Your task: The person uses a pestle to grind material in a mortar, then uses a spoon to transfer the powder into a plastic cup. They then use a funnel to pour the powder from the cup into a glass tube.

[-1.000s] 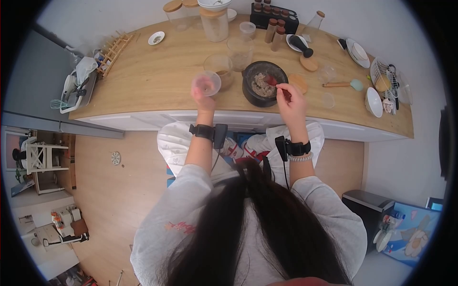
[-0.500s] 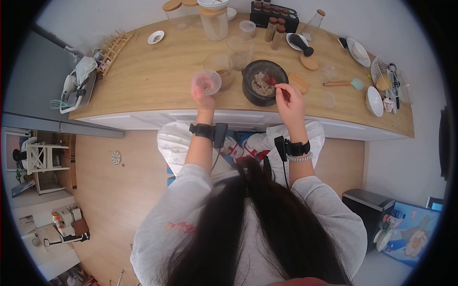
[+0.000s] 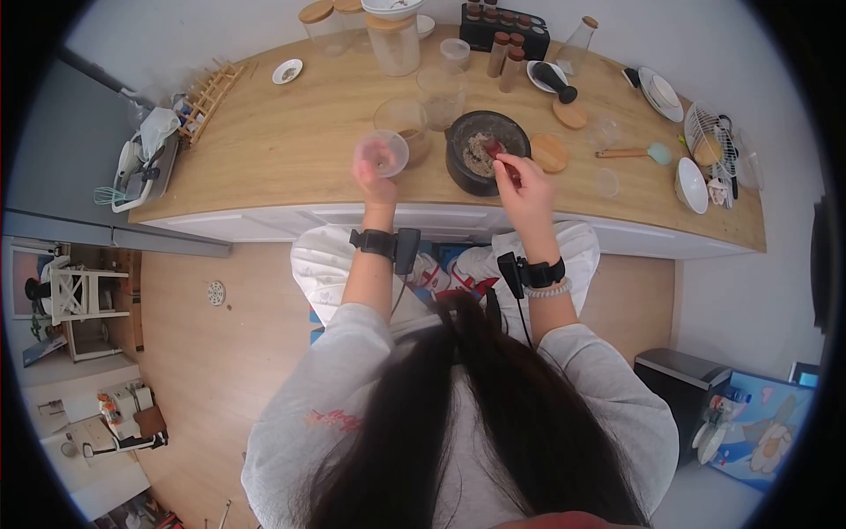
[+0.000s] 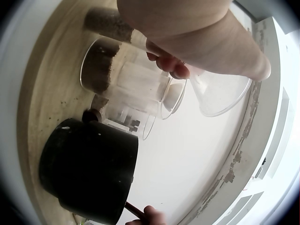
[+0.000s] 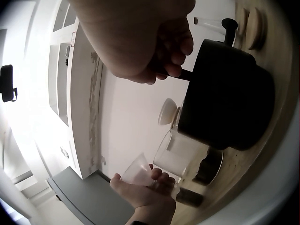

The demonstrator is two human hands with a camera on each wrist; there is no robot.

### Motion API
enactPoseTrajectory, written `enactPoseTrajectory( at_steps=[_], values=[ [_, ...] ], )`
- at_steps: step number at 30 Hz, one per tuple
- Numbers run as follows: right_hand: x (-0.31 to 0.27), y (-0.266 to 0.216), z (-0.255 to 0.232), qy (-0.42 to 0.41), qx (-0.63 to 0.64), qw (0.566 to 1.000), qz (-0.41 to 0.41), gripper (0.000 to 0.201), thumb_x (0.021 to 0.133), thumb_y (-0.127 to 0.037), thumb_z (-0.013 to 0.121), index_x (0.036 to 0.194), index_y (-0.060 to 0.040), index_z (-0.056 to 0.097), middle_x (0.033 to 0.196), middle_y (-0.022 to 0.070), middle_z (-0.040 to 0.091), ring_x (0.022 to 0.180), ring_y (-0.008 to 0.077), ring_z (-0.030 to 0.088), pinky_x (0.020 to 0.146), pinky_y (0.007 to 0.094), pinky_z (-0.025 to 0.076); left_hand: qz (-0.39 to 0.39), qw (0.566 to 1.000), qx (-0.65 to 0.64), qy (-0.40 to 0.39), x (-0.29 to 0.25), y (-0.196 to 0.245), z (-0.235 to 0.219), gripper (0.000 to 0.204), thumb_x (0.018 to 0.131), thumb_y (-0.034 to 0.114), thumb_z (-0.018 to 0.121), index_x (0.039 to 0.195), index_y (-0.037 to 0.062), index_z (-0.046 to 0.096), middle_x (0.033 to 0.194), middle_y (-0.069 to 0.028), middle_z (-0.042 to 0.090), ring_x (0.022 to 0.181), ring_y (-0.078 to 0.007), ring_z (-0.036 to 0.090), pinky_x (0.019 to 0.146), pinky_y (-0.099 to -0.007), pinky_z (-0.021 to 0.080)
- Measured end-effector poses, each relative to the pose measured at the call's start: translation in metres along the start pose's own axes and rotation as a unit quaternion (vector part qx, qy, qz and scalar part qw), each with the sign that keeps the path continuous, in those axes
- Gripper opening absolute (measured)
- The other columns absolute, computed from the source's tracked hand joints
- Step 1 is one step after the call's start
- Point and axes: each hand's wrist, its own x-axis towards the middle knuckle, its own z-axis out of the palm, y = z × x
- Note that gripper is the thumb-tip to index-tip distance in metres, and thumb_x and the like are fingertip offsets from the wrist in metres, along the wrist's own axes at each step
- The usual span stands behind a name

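Note:
In the head view the left hand (image 3: 375, 181) grips a small translucent cup (image 3: 385, 153) above the front of the counter. A black mortar (image 3: 467, 173) holds a pale, crumbly mass (image 3: 477, 157). The right hand (image 3: 527, 189) pinches the handle of a dark red spoon-like tool (image 3: 494, 147) whose lower end is in the mortar. In the right wrist view, fingers curl round the tool's thin handle (image 5: 185, 74) at the mortar's rim. Two clear glass containers (image 3: 402, 121) (image 3: 441, 93) stand between cup and mortar, the nearer with brown contents.
Round wooden lids (image 3: 550, 153) (image 3: 570, 114) lie right of the mortar, near a spatula (image 3: 658, 153) and a white bowl (image 3: 691, 188). Behind stand spice tubes (image 3: 512, 70), a black rack (image 3: 505, 33) and a tall jar (image 3: 394, 48). At the left are a wooden rack (image 3: 210, 99) and a small dish (image 3: 287, 71).
The right hand has moved a little to the left over the mortar with the red tool. The left hand and its cup have stayed in place.

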Motion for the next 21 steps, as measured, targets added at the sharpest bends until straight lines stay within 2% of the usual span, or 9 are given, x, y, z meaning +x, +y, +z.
enactPoseTrajectory(
  at_steps=[7, 10, 16, 19, 21],
  values=[
    [-0.003, 0.001, 0.007, 0.024, 0.004, 1.000, 0.003, 0.014, 0.079, -0.010, 0.064, 0.088, 0.0007, 0.062, 0.073, 0.0125, 0.060, 0.062, 0.0220, 0.057, 0.057, 0.0301, 0.045, -0.003, 1.000, -0.006, 0.002, 0.000, 0.003, 0.001, 0.068, 0.080, 0.065, 0.035, 0.087, -0.0012, 0.053, 0.068, -0.0050, 0.053, 0.063, -0.0130, 0.051, 0.058, -0.0244, 0.037],
    [-0.006, 0.010, 0.011, 0.048, 0.057, 0.996, 0.044, 0.015, 0.080, -0.011, 0.064, 0.089, 0.0009, 0.062, 0.072, 0.0127, 0.061, 0.062, 0.0206, 0.058, 0.057, 0.0289, 0.045, -0.004, 1.000, 0.002, -0.003, 0.000, 0.006, 0.001, 0.069, 0.080, 0.065, 0.036, 0.087, -0.0011, 0.053, 0.067, -0.0049, 0.053, 0.063, -0.0129, 0.051, 0.059, -0.0245, 0.037],
    [-0.009, 0.014, 0.013, 0.068, 0.071, 0.994, 0.056, 0.017, 0.081, -0.011, 0.064, 0.092, 0.0014, 0.062, 0.071, 0.0128, 0.061, 0.061, 0.0176, 0.058, 0.057, 0.0269, 0.045, -0.001, 1.000, 0.007, -0.002, 0.000, 0.008, 0.003, 0.069, 0.080, 0.065, 0.035, 0.086, -0.0010, 0.053, 0.067, -0.0051, 0.053, 0.064, -0.0132, 0.051, 0.059, -0.0249, 0.038],
    [-0.010, 0.015, 0.010, 0.040, 0.053, 0.996, 0.062, 0.019, 0.085, -0.009, 0.060, 0.098, 0.0048, 0.060, 0.078, 0.0061, 0.063, 0.070, 0.0087, 0.059, 0.064, 0.0209, 0.046, 0.002, 1.000, 0.008, -0.006, 0.000, 0.008, 0.002, 0.068, 0.081, 0.064, 0.034, 0.086, -0.0011, 0.053, 0.067, -0.0052, 0.053, 0.063, -0.0133, 0.051, 0.059, -0.0251, 0.038],
    [-0.010, 0.015, 0.012, 0.066, 0.070, 0.993, 0.064, 0.018, 0.082, -0.010, 0.063, 0.095, 0.0024, 0.062, 0.074, 0.0095, 0.062, 0.065, 0.0132, 0.058, 0.060, 0.0242, 0.046, 0.004, 1.000, 0.009, -0.002, 0.000, 0.006, 0.002, 0.068, 0.081, 0.064, 0.034, 0.087, -0.0011, 0.053, 0.068, -0.0053, 0.053, 0.063, -0.0133, 0.051, 0.059, -0.0252, 0.038]
  ],
)
